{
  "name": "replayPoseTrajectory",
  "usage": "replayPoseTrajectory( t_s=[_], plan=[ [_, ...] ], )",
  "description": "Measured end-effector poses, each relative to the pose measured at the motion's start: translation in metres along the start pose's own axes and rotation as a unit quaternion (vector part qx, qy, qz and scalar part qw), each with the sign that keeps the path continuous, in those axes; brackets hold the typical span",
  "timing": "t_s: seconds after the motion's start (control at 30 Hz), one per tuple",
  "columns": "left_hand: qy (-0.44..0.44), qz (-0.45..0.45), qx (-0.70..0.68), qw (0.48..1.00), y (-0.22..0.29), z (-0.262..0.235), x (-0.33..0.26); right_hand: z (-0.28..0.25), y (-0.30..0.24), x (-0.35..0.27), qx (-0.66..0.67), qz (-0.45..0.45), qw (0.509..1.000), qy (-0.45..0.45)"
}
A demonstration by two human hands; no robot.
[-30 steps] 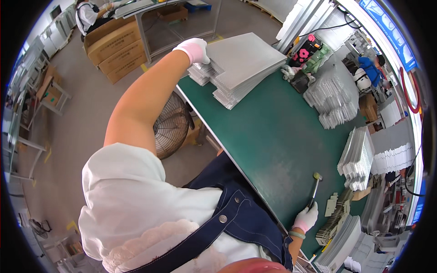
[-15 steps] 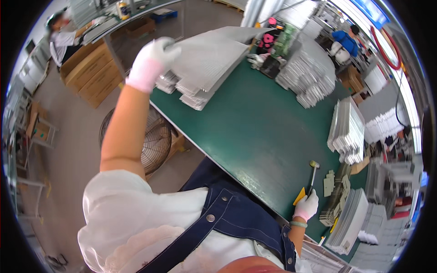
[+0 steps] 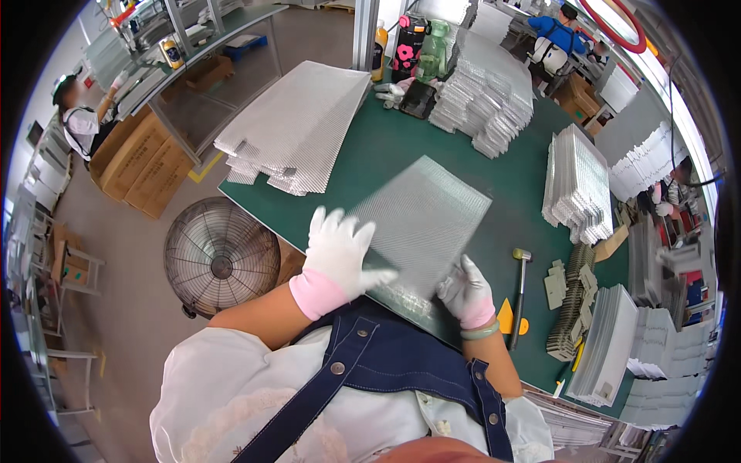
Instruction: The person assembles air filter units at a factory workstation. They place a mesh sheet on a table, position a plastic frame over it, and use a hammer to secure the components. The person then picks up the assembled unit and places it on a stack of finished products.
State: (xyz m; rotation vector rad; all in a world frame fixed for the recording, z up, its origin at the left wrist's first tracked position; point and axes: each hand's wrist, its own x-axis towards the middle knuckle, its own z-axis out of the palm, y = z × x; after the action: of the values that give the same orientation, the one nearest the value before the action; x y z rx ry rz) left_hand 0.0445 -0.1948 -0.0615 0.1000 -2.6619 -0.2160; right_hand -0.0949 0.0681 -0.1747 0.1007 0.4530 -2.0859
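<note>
A thin grey mesh sheet (image 3: 428,212), blurred by motion, lies tilted above the near part of the green table. My left hand (image 3: 340,251), in a white glove with a pink cuff, is at its left edge, fingers spread and thumb stretched out. At the sheet's near right edge, my gloved right hand (image 3: 467,293) has its fingers bent around the border. A hammer (image 3: 520,289) with a dark handle lies to the right of that hand, beside a yellow flat piece (image 3: 505,318). The far left of the table bears a stack of mesh sheets (image 3: 297,123).
More mesh stacks (image 3: 490,96) stand at the back, near a green bottle (image 3: 434,50) and a black flowered bottle (image 3: 407,46). Metal stacks (image 3: 577,181) and a row of grey parts (image 3: 573,301) line the right. A floor fan (image 3: 221,258) stands left of the green table (image 3: 370,147).
My left hand has come down from the far left stack to the near side, where a mesh sheet now is. My right hand has let go of the hammer and moved left to the sheet.
</note>
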Motion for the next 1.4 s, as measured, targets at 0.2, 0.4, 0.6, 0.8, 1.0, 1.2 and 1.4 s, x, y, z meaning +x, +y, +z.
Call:
replayPoseTrajectory(
  t_s=[0.2,0.4,0.6,0.8,1.0,1.2,1.4],
  plan=[
    [0.119,-0.053,0.207,0.97,-0.058,-0.011,0.048,0.032,0.006,-0.012,-0.295,-0.113,0.907,0.28],
    [-0.004,-0.082,0.22,0.972,-0.105,-0.032,0.049,0.04,0.034,0.025,-0.876,-0.324,0.357,0.031],
    [-0.066,0.213,-0.077,0.972,-0.032,0.028,0.052,0.038,0.042,0.034,-0.945,-0.221,0.23,-0.066],
    [-0.132,0.271,-0.085,0.95,-0.011,0.123,0.028,0.025,-0.015,-0.041,-0.944,-0.177,0.278,0.026],
    [-0.228,0.169,-0.135,0.949,0.021,0.081,0.17,0.006,-0.006,-0.056,-0.911,-0.229,0.32,0.124],
    [0.122,-0.147,-0.111,0.975,-0.024,0.092,0.417,-0.007,-0.011,-0.049,-0.92,-0.204,0.312,0.122],
    [-0.019,-0.235,0.141,0.961,-0.002,0.11,0.482,-0.019,-0.009,-0.049,-0.923,-0.196,0.309,0.118]
  ],
)
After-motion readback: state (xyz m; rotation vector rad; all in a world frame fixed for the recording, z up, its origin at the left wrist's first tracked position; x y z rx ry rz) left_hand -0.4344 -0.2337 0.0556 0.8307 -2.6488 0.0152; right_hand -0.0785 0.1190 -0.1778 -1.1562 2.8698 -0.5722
